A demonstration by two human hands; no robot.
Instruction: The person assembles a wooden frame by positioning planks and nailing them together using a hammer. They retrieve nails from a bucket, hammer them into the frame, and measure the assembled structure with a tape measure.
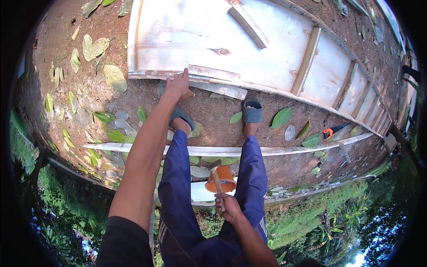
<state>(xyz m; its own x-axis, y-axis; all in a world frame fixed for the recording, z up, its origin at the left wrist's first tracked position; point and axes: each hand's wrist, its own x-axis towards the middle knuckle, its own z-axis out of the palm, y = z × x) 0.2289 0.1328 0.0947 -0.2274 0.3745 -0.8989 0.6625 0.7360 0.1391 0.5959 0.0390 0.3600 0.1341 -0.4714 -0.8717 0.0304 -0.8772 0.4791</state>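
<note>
My left hand [179, 85] rests with its fingers spread on the near edge of a large white wooden panel [182, 35] framed with timber strips. A short wooden strip [213, 72] lies along that edge beside the fingers. Another loose strip [222, 90] sticks out below the frame, close to the thumb. Lower down, between my legs, my right hand [227, 208] is closed round the wooden handle of a hammer [216, 179], its head pointing up and away. Behind the hammer stands an orange bucket [227, 172], partly covered by it.
A wood block [249, 26] lies on the panel, and crossbars [307, 60] span its right part. A long thin board [284, 151] crosses the ground past my legs. A handsaw with an orange-black handle [328, 133] lies to the right. Leaves litter the soil.
</note>
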